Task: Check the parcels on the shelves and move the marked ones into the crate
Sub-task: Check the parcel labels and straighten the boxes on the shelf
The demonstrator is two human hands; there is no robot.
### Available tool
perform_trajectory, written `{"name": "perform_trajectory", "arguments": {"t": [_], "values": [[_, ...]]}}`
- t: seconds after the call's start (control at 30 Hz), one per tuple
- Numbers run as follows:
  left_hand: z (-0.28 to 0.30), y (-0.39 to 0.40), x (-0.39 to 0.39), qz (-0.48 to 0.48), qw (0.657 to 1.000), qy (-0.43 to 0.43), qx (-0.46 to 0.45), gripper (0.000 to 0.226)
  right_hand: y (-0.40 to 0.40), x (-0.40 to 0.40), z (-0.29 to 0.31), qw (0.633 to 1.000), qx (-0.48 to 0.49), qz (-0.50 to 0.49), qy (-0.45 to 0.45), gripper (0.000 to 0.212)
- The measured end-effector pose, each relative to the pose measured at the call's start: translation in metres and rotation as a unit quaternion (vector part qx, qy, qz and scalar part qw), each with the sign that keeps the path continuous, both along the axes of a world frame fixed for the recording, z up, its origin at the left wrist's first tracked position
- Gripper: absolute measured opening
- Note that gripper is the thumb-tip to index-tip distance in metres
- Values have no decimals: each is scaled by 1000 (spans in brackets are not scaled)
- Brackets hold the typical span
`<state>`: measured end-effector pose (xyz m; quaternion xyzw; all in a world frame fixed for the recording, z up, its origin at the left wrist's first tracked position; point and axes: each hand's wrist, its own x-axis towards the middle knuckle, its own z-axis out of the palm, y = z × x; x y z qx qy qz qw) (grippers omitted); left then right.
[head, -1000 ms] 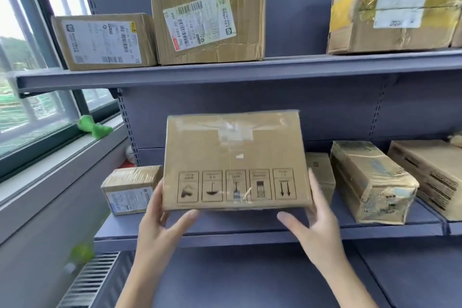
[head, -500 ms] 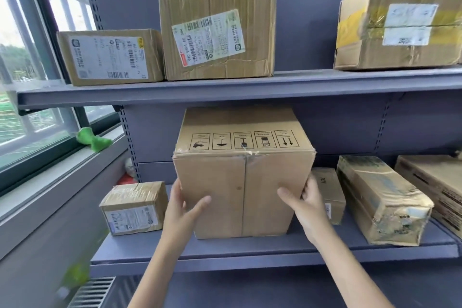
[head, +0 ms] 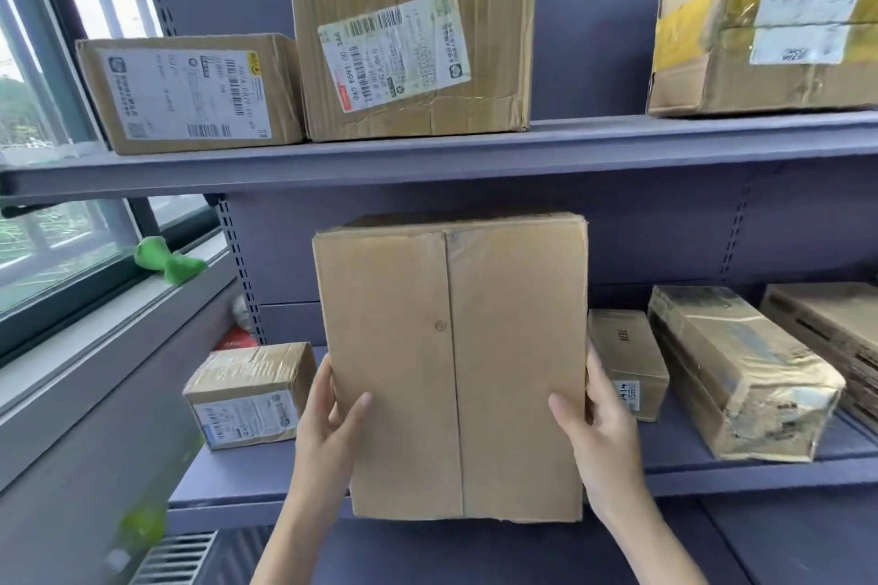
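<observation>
So both hands have the plain box [head: 451, 366] clamped between them, left hand [head: 328, 428] on its left edge, right hand [head: 598, 432] on its right edge, thumbs laid over the front, fingers wrapped behind. The box stands tall, long axis upright, held in front of the lower shelf [head: 237, 485], with both hands about equally near. This face shows just a seam, no mark. Left of the box sits a small labelled parcel [head: 247, 394]; right of it, more parcels. No crate in view.

Held box [head: 451, 366] hides fingers of both hands, part of small box [head: 626, 361] behind. Top-right box [head: 765, 24], far-right box [head: 831, 323] cut off by edge. Label print too blurry to read.
</observation>
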<state>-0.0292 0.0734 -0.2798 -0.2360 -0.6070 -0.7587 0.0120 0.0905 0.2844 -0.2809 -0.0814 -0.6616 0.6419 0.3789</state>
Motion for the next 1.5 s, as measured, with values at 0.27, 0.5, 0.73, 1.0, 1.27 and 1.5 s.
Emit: {"name": "perform_trajectory", "arguments": {"t": [0.27,0.5,0.73,1.0,1.27,1.5], "values": [[-8,-1,0,-54,996,-59,33,79,-14,38,46,977,213,-27,-1,56],[-10,1,9,-51,993,-77,67,68,-3,44,43,974,228,-12,0,64],[-16,1,31,-20,991,-103,84,54,-10,55,37,979,202,-14,26,52],[-9,6,48,14,985,-121,121,66,-24,64,42,972,221,-70,42,49],[-14,16,68,110,983,-90,118,75,-9,72,49,985,158,-27,63,56],[6,17,92,176,978,-32,106,71,-17,87,54,992,108,-47,53,60]]}}
